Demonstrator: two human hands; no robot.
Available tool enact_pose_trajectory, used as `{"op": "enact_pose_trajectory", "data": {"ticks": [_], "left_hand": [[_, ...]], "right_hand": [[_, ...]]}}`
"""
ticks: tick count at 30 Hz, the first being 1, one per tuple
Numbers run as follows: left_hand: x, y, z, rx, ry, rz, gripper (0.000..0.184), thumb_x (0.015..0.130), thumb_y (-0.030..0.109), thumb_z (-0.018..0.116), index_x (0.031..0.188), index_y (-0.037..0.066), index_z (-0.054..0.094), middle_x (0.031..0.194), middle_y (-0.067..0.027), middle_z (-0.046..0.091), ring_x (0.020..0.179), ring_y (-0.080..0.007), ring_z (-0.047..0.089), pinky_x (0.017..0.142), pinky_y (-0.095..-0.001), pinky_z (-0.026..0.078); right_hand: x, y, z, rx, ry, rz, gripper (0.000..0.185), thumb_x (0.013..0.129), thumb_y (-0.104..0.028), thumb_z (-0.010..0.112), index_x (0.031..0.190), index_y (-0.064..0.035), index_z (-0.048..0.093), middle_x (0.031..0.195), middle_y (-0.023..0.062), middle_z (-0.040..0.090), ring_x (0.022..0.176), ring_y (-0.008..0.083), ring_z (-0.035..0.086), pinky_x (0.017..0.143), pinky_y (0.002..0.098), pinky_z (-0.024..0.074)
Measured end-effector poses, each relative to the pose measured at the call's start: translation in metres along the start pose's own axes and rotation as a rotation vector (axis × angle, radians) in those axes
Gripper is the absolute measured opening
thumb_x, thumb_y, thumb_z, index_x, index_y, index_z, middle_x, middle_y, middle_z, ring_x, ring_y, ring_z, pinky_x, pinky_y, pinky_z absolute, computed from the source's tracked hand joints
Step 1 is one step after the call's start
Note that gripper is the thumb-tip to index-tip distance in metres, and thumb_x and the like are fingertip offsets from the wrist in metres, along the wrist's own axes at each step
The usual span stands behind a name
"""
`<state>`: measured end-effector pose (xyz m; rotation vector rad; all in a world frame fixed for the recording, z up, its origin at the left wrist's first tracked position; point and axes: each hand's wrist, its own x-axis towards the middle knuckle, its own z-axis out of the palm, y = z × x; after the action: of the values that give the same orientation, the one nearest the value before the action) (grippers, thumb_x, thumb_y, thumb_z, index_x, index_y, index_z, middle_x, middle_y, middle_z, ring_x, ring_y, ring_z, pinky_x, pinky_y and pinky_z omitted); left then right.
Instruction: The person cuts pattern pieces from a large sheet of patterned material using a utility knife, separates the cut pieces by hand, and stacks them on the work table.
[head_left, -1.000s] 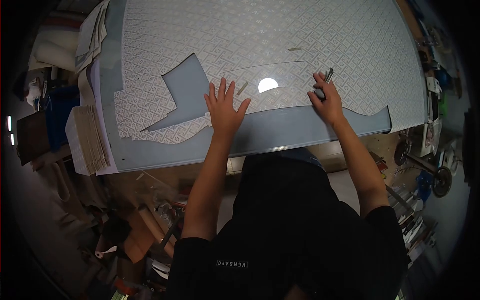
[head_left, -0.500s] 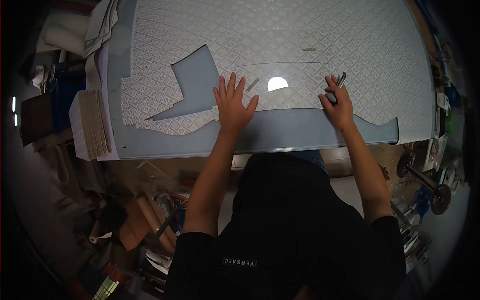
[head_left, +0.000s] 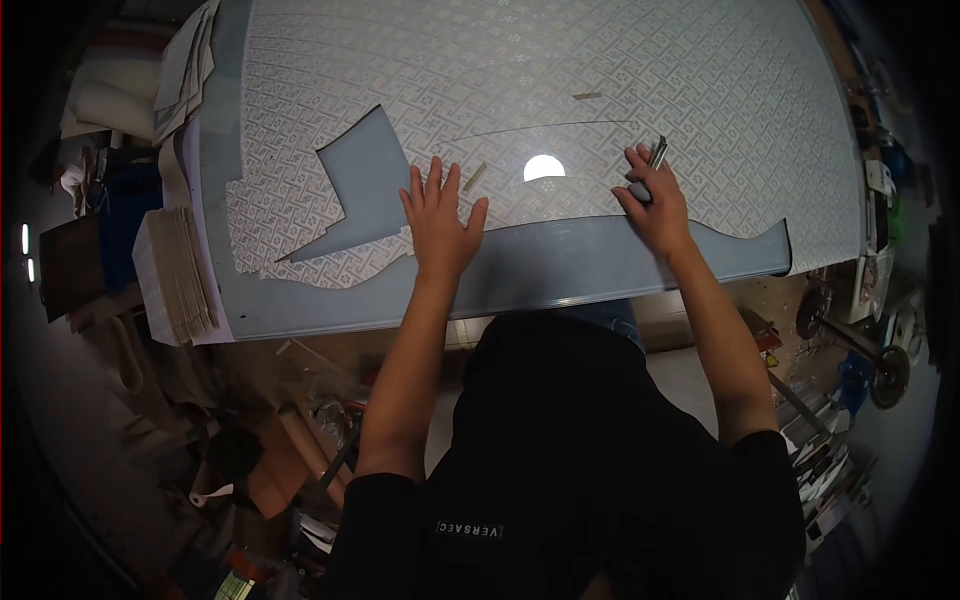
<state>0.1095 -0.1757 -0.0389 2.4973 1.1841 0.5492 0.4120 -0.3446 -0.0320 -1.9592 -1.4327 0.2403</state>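
A large sheet of pale patterned material (head_left: 700, 80) lies on the blue-grey table (head_left: 560, 255). My left hand (head_left: 440, 222) rests flat on it with fingers spread, just right of an angular cut-out. In my right hand (head_left: 658, 205) is a utility knife (head_left: 657, 152), its silver end pointing up and away from me. That hand rests by the sheet's curved near edge. Between the hands, a thin curved line runs across the sheet. A small tan strip (head_left: 475, 177) lies beside my left fingers, and another strip (head_left: 587, 96) lies farther off.
Folded, layered pieces (head_left: 175, 275) are stacked at the table's left edge, with flat pale sheets (head_left: 187, 75) behind them. Rolls (head_left: 305, 440) and scraps stand below left. A dumbbell-shaped metal object (head_left: 850, 345) and cluttered goods are at the right, below the table.
The whole view has shifted and tilted slightly, so the table and hands appear farther left. Both hands keep about the same pose and place on the sheet.
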Motion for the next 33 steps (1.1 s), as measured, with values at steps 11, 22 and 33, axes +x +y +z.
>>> {"op": "enact_pose_trajectory", "data": {"ticks": [11,22,33], "left_hand": [[0.0002,-0.0003,-0.0007,-0.013,-0.016,-0.006,0.064,0.091,0.036,0.070,0.144,0.003,0.053,0.157,-0.0220,0.040,0.149,-0.0500,0.024,0.119,-0.0685,0.013],[0.0001,-0.0034,-0.0002,-0.004,-0.010,0.012,0.064,0.091,0.036,0.069,0.143,0.002,0.052,0.157,-0.0225,0.040,0.148,-0.0514,0.025,0.118,-0.0697,0.014],[0.0012,-0.0018,-0.0012,0.003,-0.008,0.002,0.063,0.091,0.038,0.070,0.143,0.006,0.054,0.157,-0.0218,0.041,0.148,-0.0505,0.026,0.119,-0.0675,0.015]], "right_hand": [[0.0009,0.0001,-0.0002,-0.020,-0.013,-0.015,0.028,0.083,-0.013,0.081,0.100,-0.0039,0.061,0.136,0.0129,0.065,0.138,0.0341,0.051,0.117,0.0472,0.0362],[0.0008,0.0001,0.0008,-0.048,-0.034,-0.014,0.030,0.083,-0.014,0.082,0.103,-0.0039,0.062,0.137,0.0103,0.065,0.138,0.0347,0.051,0.115,0.0464,0.0392],[0.0022,-0.0070,-0.0031,-0.023,-0.034,0.016,0.030,0.082,-0.015,0.082,0.100,-0.0055,0.060,0.138,0.0109,0.065,0.140,0.0342,0.049,0.115,0.0461,0.0388]]}}
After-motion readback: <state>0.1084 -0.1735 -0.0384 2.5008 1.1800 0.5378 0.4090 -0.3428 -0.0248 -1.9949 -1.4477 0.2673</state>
